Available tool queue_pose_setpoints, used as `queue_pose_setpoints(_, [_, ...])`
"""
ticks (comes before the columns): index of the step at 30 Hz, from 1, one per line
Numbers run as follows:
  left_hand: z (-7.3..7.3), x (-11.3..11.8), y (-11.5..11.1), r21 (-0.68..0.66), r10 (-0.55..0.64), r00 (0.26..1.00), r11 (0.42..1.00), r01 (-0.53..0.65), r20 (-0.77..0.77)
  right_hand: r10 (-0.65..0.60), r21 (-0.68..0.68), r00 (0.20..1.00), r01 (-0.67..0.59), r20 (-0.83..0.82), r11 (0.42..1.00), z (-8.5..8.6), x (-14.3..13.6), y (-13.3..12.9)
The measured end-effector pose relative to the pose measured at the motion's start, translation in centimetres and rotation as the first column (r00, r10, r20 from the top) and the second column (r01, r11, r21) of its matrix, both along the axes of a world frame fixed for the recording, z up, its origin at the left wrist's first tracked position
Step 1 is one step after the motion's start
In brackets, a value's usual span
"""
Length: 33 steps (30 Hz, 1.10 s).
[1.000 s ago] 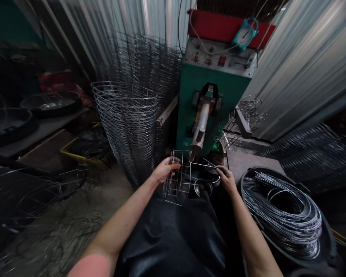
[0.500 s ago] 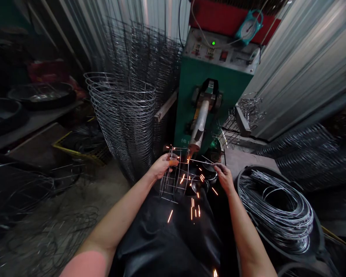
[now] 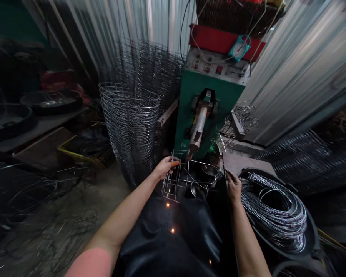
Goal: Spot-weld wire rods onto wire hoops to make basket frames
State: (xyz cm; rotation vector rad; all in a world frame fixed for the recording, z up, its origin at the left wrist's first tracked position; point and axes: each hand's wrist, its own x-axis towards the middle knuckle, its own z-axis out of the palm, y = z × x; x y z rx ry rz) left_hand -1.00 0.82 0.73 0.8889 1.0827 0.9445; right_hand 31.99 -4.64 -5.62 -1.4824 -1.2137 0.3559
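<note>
My left hand (image 3: 163,168) is closed on a small welded wire frame (image 3: 177,185), holding it upright beneath the welding machine's upper electrode arm (image 3: 198,132). An orange patch covers one of its fingers. From the frame a straight wire (image 3: 205,164) sticks out to the right, just below the electrode tip. Further right, my right hand (image 3: 233,186) is pinched with a thin dark wire (image 3: 224,166) rising from its fingertips, apart from the frame. A few sparks (image 3: 168,204) fall over the black apron (image 3: 170,238) on my lap.
The green welding machine (image 3: 187,98) stands ahead, with a teal dial (image 3: 240,48) hanging on it. Stacked wire baskets (image 3: 129,123) rise at its left. A black tub (image 3: 314,231) at right holds coiled wire (image 3: 288,215). A yellow-edged crate (image 3: 66,144) and loose wire (image 3: 75,231) lie left.
My right hand has moved right, away from the straight wire, and the thin wire in it has swung upright. The spark shower has thinned, and the machine's green light is off.
</note>
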Motion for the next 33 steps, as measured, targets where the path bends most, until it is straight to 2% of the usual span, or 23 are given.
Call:
queue_pose_setpoints(4, [0.3, 0.0, 0.0, 0.01, -0.005, 1.0, 1.0, 0.005, -0.015, 0.059, -0.047, 0.994, -0.055, 0.087, 0.997, -1.0, -0.4, -3.5])
queue_pose_setpoints(7, [0.3, -0.1, 0.2, 0.003, -0.011, 0.999, 1.0, 0.011, -0.037, 0.066, -0.032, 0.992, -0.063, 0.105, 0.997, -1.7, -1.3, -5.4])
queue_pose_setpoints(14, [0.0, -0.5, 0.3, -0.026, -0.051, 0.997, 0.998, 0.05, -0.048, 0.067, -0.073, 0.987, -0.057, 0.144, 0.996, -3.4, -2.9, -8.4])
queue_pose_setpoints(17, [-0.3, -0.6, 0.3, -0.028, -0.062, 0.997, 0.998, 0.061, -0.044, 0.124, -0.119, 0.971, -0.101, 0.204, 0.988, -3.3, -3.9, -8.9])
queue_pose_setpoints(21, [-0.8, -0.1, 0.4, 0.003, 0.005, 1.0, 1.0, -0.005, -0.017, 0.157, -0.1, 0.961, -0.138, 0.227, 0.985, -0.8, -5.6, -7.5])
queue_pose_setpoints(24, [-1.1, 0.4, 0.2, 0.051, 0.078, 0.997, 0.996, -0.077, -0.009, 0.172, -0.03, 0.947, -0.17, 0.272, 0.985, 1.9, -7.0, -5.2])
queue_pose_setpoints(27, [-1.0, 0.5, -0.1, 0.08, 0.084, 0.996, 0.993, -0.083, -0.007, 0.22, 0.003, 0.901, -0.238, 0.373, 0.971, 3.8, -8.3, -2.4])
queue_pose_setpoints(30, [-0.7, 0.2, -0.4, 0.066, 0.07, 0.998, 0.995, -0.07, 0.007, 0.222, 0.031, 0.868, -0.263, 0.443, 0.964, 4.4, -9.0, 0.1])
queue_pose_setpoints(33, [-0.4, 0.0, -0.5, 0.045, 0.065, 0.998, 0.997, -0.066, 0.024, 0.242, 0.024, 0.838, -0.29, 0.49, 0.957, 4.0, -8.9, 1.8])
